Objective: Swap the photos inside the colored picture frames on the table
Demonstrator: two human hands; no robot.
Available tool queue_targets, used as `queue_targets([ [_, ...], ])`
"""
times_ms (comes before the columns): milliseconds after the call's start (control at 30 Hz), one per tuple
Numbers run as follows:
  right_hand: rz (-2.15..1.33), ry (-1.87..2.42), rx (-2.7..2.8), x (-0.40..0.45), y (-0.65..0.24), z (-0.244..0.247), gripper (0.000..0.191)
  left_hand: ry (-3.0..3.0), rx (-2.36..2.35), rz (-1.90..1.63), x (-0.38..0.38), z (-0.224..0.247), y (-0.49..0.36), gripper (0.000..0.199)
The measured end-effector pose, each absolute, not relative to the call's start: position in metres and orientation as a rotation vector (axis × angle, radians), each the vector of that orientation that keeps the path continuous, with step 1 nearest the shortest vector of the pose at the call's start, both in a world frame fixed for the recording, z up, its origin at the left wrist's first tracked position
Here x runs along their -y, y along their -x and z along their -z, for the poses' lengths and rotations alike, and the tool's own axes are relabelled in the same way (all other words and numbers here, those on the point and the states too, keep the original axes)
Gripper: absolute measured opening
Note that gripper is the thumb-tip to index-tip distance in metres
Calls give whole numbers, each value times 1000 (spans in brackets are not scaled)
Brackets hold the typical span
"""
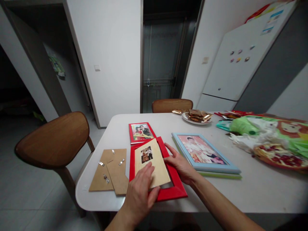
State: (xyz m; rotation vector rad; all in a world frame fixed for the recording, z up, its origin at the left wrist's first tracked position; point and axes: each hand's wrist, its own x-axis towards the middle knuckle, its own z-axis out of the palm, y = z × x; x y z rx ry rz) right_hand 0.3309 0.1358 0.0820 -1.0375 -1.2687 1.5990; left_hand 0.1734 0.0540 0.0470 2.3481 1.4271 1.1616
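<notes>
A red picture frame point(176, 190) lies near the table's front edge, with a cream card point(157, 163) tilted across its opening. The card bears a small photo point(146, 154). My left hand point(141, 189) rests on the card's lower left, thumb apart from the fingers. At the frame's right side, my right hand point(179, 162) grips the red border, fingers on top. A brown backing board point(103, 160) with metal clips lies to the left, and a smaller brown piece point(117, 178) overlaps it. Behind stands a smaller red frame point(131, 133) holding a couple's photo, lying flat.
A blue frame point(232, 169) lies on a green one to the right. Farther back is a plate point(186, 118) of gold-wrapped packets. Fruit pieces and green packaging point(243, 126) cover the right side. Wooden chairs point(53, 141) stand left and behind the white table point(264, 195).
</notes>
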Motion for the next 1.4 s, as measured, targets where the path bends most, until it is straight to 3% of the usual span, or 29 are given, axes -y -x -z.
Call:
queue_targets([
  [133,-1419,1202,1498,-142,-334,-73,74,-2213,-1500,-1405,-48,-48,-165,44],
  [267,-908,1476,1875,-153,-343,-60,62,-1750,-1779,-1632,-46,-57,-140,49],
  [400,-509,1586,2103,-158,-349,-47,53,-1481,-1904,-1503,-48,-55,-109,57],
  [667,-128,1633,2329,-150,-343,-44,42,-1593,-1946,-1185,-51,-37,-98,53],
  [767,-88,1565,2330,-143,-334,-45,43,-1686,-2015,-1097,-51,-37,-102,51],
  [1000,-366,1200,2509,-125,-309,-44,34,-1748,-2046,-1062,-53,-35,-102,50],
  [1400,-363,1175,2468,-123,-307,-42,31,-1799,-2067,-1035,-54,-29,-103,48],
])
